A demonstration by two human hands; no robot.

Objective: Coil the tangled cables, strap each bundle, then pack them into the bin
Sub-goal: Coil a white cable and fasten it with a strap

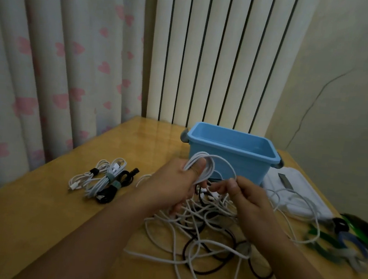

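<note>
Head view: the left hand [174, 181] is curled around a coil of white cable [205, 164], its loops rising over the thumb, and the right hand [244, 200] pinches a strand of that same cable just to the right of the coil. Directly beneath both hands, a tangled pile of white and black cables [202, 234] spreads over the wooden table [33, 225]. Just behind the held coil stands an open blue bin [231, 153] with grey handles at its ends; what lies inside it cannot be seen. Well to the left of the left hand lie three strapped bundles [104, 178], two white and one black, side by side and touching. To the right of the right hand, a white flat object [295, 196] rests beside the bin with a loose white strand lying over it, and farther right, near the table edge, sits a blurred heap of green, blue and grey straps [344, 242].
</note>
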